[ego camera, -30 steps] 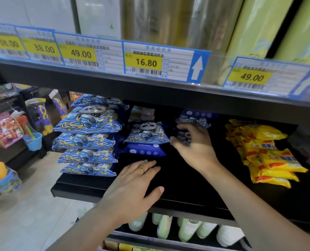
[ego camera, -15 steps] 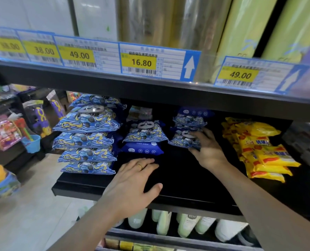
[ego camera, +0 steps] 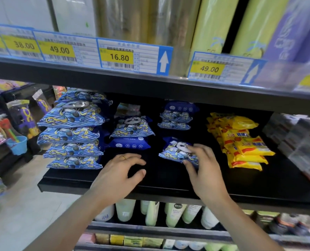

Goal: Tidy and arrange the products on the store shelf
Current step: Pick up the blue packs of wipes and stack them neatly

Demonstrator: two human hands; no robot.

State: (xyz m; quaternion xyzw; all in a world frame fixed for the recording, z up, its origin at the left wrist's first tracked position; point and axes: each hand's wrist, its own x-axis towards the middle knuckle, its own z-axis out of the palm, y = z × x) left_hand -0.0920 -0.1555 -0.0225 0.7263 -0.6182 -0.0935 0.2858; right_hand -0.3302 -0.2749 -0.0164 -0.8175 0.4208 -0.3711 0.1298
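Nearer now than before, the right hand point(ego camera: 203, 169) is pinching a blue panda packet point(ego camera: 177, 151) over the black shelf point(ego camera: 241, 182), apart from the far stack point(ego camera: 176, 115). Left hand point(ego camera: 119, 171) is resting, fingers spread.

two bare forearms, no sleeves; a thin gold ring point(ego camera: 122, 157) on the left hand point(ego camera: 117, 175)

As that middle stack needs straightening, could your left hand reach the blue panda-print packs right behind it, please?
Probably yes: the left hand rests on bare black shelf just before the blue panda-print packs, nothing between.
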